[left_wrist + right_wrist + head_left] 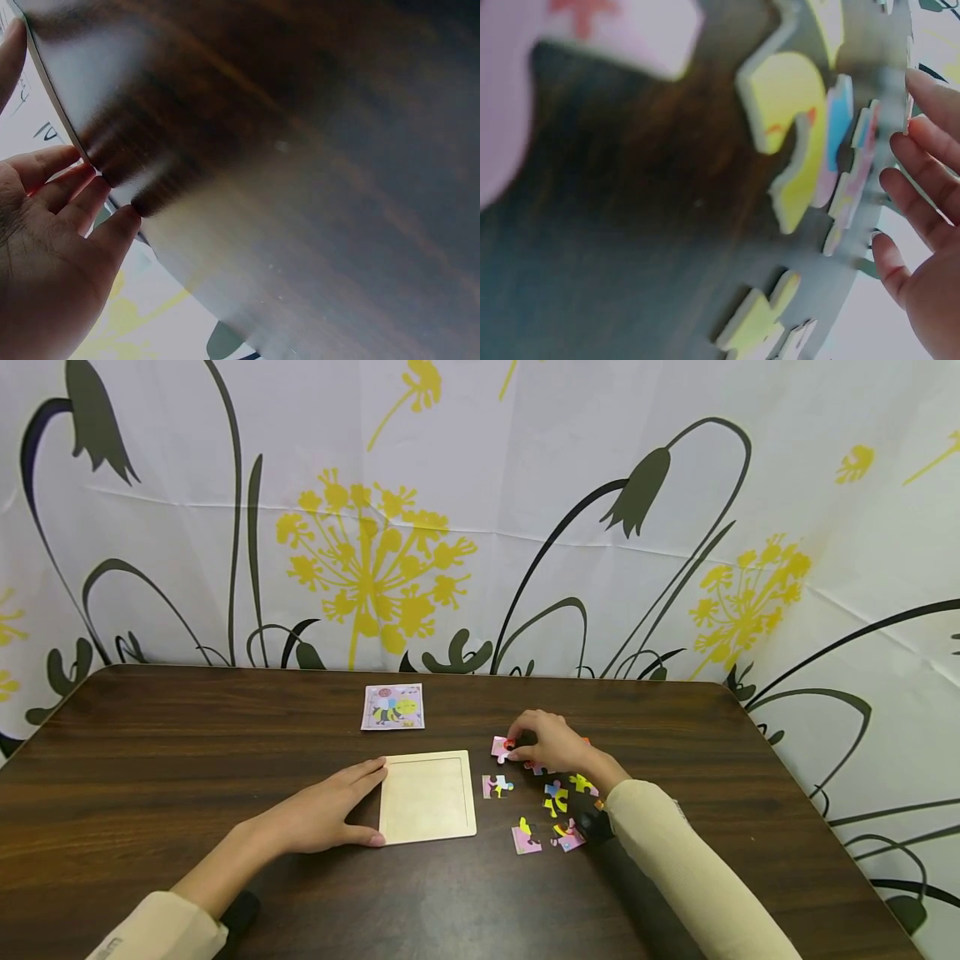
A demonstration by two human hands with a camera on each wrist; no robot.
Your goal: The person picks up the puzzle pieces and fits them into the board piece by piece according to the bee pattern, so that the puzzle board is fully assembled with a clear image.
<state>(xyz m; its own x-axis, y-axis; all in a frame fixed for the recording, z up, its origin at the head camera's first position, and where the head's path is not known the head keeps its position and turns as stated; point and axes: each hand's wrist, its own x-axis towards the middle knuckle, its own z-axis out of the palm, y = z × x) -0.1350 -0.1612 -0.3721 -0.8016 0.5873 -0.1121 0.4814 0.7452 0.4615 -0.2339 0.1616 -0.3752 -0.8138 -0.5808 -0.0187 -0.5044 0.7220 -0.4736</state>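
Observation:
A square wooden puzzle tray lies bare on the table. My left hand rests at the tray's left side, fingers extended and thumb at its lower left corner. To the right of the tray, my right hand pinches a pink and red puzzle piece between thumb and fingertips, low over the table. In the right wrist view that piece shows only as a thin edge. Below it lies a pink, blue and yellow puzzle piece. My right hand partly hides more pieces beneath it.
Several loose pieces lie near my right forearm, among them a blue and yellow piece, a pink and yellow corner piece and another pink piece. A bee picture card lies behind the tray. A flowered curtain hangs beyond the table's back edge.

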